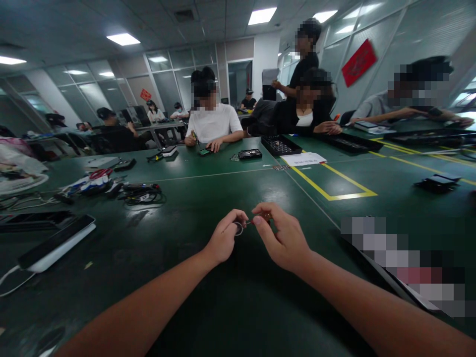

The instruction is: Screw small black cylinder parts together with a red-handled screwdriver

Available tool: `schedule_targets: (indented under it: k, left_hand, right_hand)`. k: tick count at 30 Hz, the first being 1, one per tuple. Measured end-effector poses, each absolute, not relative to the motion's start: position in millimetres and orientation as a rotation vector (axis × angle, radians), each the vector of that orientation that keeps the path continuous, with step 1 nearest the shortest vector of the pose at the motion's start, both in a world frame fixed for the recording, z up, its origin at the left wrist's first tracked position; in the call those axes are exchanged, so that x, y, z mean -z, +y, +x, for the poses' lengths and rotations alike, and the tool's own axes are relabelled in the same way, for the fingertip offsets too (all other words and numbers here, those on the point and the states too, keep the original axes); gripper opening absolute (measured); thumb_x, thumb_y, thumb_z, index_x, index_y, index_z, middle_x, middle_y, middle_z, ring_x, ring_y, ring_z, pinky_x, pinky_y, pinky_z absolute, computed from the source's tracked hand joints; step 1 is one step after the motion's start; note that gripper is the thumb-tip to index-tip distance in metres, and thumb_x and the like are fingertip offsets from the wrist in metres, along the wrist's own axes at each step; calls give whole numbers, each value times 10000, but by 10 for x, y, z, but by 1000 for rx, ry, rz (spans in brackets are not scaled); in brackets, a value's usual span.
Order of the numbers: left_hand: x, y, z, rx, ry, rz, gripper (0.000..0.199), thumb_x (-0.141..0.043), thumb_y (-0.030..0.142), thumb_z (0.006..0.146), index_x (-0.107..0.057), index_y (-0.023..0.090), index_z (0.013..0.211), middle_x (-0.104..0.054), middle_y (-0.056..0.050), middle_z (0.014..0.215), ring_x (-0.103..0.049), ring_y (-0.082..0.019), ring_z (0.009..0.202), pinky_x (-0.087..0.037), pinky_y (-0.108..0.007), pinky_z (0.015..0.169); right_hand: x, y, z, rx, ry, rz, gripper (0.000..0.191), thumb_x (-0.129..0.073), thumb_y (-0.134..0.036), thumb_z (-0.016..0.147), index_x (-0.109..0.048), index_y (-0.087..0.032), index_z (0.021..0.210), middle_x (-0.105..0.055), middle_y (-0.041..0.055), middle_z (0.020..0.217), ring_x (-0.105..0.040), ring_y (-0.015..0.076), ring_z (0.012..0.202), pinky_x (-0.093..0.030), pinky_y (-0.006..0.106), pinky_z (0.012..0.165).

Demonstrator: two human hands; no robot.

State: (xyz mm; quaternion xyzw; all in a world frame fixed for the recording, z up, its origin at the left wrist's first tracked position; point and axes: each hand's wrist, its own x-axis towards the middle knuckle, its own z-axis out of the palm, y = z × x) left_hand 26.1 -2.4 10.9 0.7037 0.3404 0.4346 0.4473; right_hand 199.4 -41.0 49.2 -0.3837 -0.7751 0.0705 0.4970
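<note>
Above the green tabletop, my left hand (223,237) pinches a small round metal ring (238,228), which looks like a key ring. Close beside it on the right, my right hand (284,235) has its thumb and fingers closed on a small reddish-brown piece (267,216), mostly covered by the fingers. A thin link appears to run from the ring toward that piece. The exact kind of the piece is too small and hidden to tell.
The green table (208,198) spreads all around. On the left lie a black-and-white bar-shaped device (57,245) and tangled cables (143,194). A dark folder-like item (375,265) is at right. Across sit several people, one in a white shirt (213,121), near black trays (281,146).
</note>
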Motion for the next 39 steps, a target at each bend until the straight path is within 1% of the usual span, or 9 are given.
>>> schedule_targets:
  k: [4, 11, 22, 26, 29, 31, 33, 36, 39]
  left_hand:
    - [-91, -21, 263, -1073, 846, 1673, 223, -383, 153, 778, -559, 179, 912, -550, -42, 886, -504, -200, 868, -407, -320, 809]
    - [-107, -22, 273, -1055, 839, 1650, 204, -410, 187, 740, -532, 196, 902, -489, -29, 835, -455, -190, 804, -392, -303, 737]
    - [-151, -40, 281, -1070, 877, 1660, 159, -395, 188, 772, -522, 193, 867, -478, -28, 820, -449, -190, 795, -395, -312, 755]
    - [-118, -33, 267, -1006, 842, 1687, 289, -439, 163, 698, -508, 196, 977, -492, -40, 921, -463, -202, 880, -392, -318, 790]
    - [-81, -45, 268, -961, 853, 1723, 448, -493, 81, 634, -479, 195, 1067, -509, -43, 992, -484, -200, 917, -400, -322, 812]
    - [-65, -57, 276, -943, 897, 1750, 482, -507, 26, 631, -473, 195, 1081, -510, -38, 990, -491, -187, 898, -402, -310, 791]
    - [-60, -64, 284, -953, 944, 1776, 428, -509, 6, 673, -474, 196, 1055, -504, -27, 958, -485, -170, 854, -394, -296, 763]
    - [-59, -54, 286, -979, 995, 1806, 287, -540, 50, 769, -472, 194, 1008, -498, -13, 927, -472, -156, 810, -381, -291, 747]
    - [-49, -34, 279, -987, 1017, 1819, 238, -590, 88, 801, -484, 193, 987, -505, -9, 932, -476, -158, 817, -377, -292, 749]
  right_hand:
    - [-477, -417, 1995, -153, -1934, -889, 76, -526, -247, 949, -562, -207, 1003, -640, 21, 825, -615, 163, 709, -471, 294, 662]
    - [-481, -413, 1992, -160, -1905, -966, 99, -489, -270, 981, -542, -212, 921, -588, -9, 713, -571, 147, 621, -425, 280, 591]
    - [-508, -414, 2001, -185, -1926, -1005, 91, -503, -274, 973, -537, -211, 917, -597, -17, 695, -571, 141, 597, -408, 271, 579]
    - [-513, -419, 2005, -195, -1943, -1038, 113, -487, -303, 978, -536, -212, 934, -603, -21, 672, -559, 139, 567, -380, 264, 552]
    - [-511, -410, 2006, -189, -1964, -1026, 167, -469, -340, 989, -544, -211, 914, -593, -22, 649, -556, 139, 558, -365, 258, 538]
    - [-501, -396, 2005, -165, -1930, -1045, 177, -462, -340, 994, -545, -212, 903, -591, -21, 645, -558, 138, 554, -365, 257, 535]
    - [-488, -382, 2004, -140, -1879, -1067, 167, -458, -324, 997, -542, -213, 904, -594, -18, 654, -569, 139, 558, -379, 259, 545]
    - [-477, -369, 2005, -133, -1820, -1083, 155, -457, -314, 997, -531, -212, 906, -602, -14, 667, -584, 141, 561, -397, 260, 556]
    - [-475, -361, 2009, -127, -1770, -1110, 162, -455, -325, 999, -520, -214, 899, -607, -8, 675, -586, 143, 555, -397, 259, 546]
